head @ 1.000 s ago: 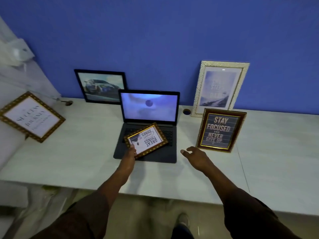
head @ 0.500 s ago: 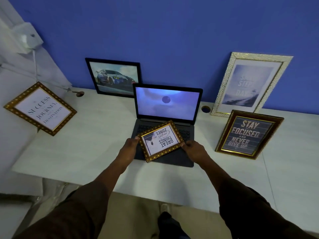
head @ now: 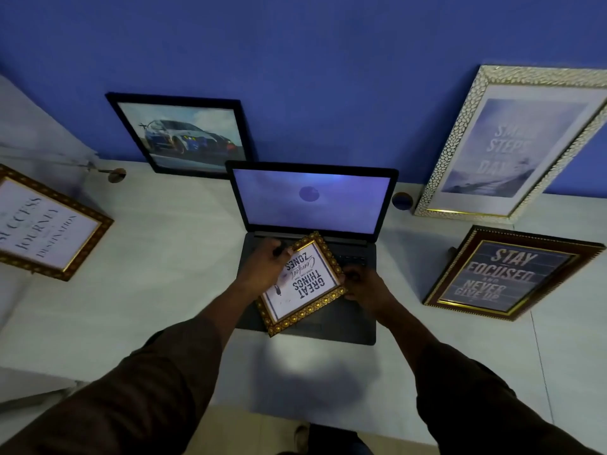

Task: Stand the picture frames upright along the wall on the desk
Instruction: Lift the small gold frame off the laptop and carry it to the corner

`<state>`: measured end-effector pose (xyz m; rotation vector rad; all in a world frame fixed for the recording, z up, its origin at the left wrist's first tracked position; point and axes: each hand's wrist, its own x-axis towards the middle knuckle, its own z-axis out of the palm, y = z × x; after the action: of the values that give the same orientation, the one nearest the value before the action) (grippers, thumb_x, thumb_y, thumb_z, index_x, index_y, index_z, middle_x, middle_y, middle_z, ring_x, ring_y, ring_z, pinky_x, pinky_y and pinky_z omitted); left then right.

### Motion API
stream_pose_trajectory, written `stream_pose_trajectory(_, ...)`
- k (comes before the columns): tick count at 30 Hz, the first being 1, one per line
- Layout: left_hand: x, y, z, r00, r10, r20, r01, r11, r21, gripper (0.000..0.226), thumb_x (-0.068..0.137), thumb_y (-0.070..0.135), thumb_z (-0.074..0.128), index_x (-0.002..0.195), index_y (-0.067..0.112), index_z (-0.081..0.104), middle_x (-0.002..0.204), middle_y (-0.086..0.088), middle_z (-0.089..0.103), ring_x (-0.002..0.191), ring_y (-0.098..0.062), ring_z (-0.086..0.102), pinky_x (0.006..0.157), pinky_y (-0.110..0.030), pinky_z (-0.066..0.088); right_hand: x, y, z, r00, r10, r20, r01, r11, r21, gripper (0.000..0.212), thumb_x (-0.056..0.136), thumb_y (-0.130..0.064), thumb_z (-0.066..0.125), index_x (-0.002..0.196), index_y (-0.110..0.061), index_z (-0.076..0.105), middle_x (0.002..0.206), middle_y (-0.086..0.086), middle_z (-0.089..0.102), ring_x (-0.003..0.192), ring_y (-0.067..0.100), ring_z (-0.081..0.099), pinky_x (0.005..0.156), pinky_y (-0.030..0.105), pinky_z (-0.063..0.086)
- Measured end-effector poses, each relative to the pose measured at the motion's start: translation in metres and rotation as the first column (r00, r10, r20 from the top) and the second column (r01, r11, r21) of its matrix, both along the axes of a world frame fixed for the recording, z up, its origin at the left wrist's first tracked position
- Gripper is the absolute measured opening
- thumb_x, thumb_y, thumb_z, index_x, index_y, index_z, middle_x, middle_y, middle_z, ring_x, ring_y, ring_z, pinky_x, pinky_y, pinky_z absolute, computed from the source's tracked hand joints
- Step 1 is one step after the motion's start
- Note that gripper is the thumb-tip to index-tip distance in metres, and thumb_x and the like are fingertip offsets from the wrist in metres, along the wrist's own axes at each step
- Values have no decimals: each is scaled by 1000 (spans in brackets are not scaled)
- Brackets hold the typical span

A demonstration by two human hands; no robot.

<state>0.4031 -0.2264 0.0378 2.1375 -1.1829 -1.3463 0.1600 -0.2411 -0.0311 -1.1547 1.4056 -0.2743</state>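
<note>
A small gold-framed print reading "Great Things" (head: 303,284) is tilted over the laptop's keyboard, its text upside down to me. My left hand (head: 262,267) grips its upper left edge and my right hand (head: 363,285) holds its right edge. A black-framed car picture (head: 184,136) leans on the blue wall at the back left. A tall white-and-gold frame (head: 512,146) leans on the wall at the right. In front of it a dark "Stay Focused" frame (head: 505,277) stands propped on the desk. A gold "Success" frame (head: 42,224) sits at the far left.
An open laptop (head: 312,205) with a lit screen stands mid-desk, close to the wall. A round cable hole (head: 402,201) lies between the laptop and the white frame. The white desk (head: 157,277) has bare surface left of the laptop. A cable fitting (head: 111,174) sits at the back left.
My right hand reached in and took the small frame's right side. Both hands turned and lifted the frame over the keyboard, and my left hand shifted up its edge. My head moved closer.
</note>
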Motion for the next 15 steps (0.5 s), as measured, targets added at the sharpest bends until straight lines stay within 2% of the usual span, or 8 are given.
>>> stream_pose_trajectory(2, 1, -4, 3, 998, -27, 50, 29, 998, -55, 40, 92, 53, 57, 119, 23, 55, 117, -3, 68, 101, -21, 68, 89, -48, 58, 0, -9, 2, 984, -55, 167, 44, 997, 71, 28, 96, -17, 66, 118, 0, 61, 120, 19, 70, 116, 34, 67, 98, 51, 55)
stream_pose_trajectory(4, 0, -6, 14, 991, -55, 121, 74, 985, -156, 32, 97, 38, 60, 119, 15, 60, 114, 0, 67, 99, -14, 63, 86, -35, 55, 5, -18, 8, 972, -33, 234, 10, 995, 97, 32, 96, -16, 66, 123, 0, 59, 122, 20, 69, 118, 32, 66, 99, 48, 55)
stream_pose_trajectory(6, 3, -7, 24, 985, -70, 160, 107, 965, -239, 27, 97, 30, 60, 120, 15, 61, 113, 4, 66, 101, -12, 63, 84, -31, 54, 10, -25, 13, 965, 2, 261, -32, 994, 108, 36, 97, -18, 64, 129, -2, 58, 124, 20, 68, 120, 32, 64, 95, 39, 56)
stream_pose_trajectory(8, 14, -5, 31, 977, -73, 200, 130, 947, -293, 32, 96, 35, 57, 125, 22, 58, 121, 0, 67, 108, -16, 65, 92, -39, 57, 19, -32, 24, 962, 85, 260, -105, 992, 64, 33, 99, -21, 61, 128, -6, 60, 122, 18, 69, 119, 31, 64, 90, 33, 56)
stream_pose_trajectory(9, 19, -4, 35, 967, -81, 240, 154, 940, -303, 36, 95, 37, 57, 129, 23, 55, 127, -3, 64, 112, -19, 64, 96, -41, 56, 24, -34, 30, 957, 138, 253, -149, 989, 24, 30, 100, -23, 59, 126, -8, 62, 118, 16, 70, 116, 31, 65, 91, 35, 56)
stream_pose_trajectory(11, 30, 1, 41, 939, -109, 325, 211, 931, -298, 44, 96, 36, 57, 138, 24, 49, 137, -7, 56, 119, -22, 59, 102, -38, 51, 36, -38, 43, 936, 233, 264, -228, 972, -52, 24, 101, -24, 58, 118, -10, 67, 110, 13, 73, 108, 30, 69, 94, 43, 55)
stream_pose_trajectory(13, 43, 10, 50, 902, -165, 399, 299, 905, -302, 42, 97, 34, 58, 137, 23, 51, 137, -7, 57, 121, -22, 58, 100, -32, 49, 55, -38, 62, 915, 305, 265, -285, 952, -111, 21, 100, -23, 58, 111, -10, 71, 103, 9, 74, 100, 24, 72, 89, 41, 56)
stream_pose_trajectory(15, 56, 20, 58, 851, -280, 444, 419, 873, -251, 31, 98, 34, 55, 127, 22, 58, 125, -5, 67, 113, -22, 63, 92, -34, 53, 75, -38, 79, 894, 383, 234, -348, 921, -176, 21, 100, -24, 59, 108, -10, 72, 99, 8, 75, 95, 21, 73, 87, 39, 58)
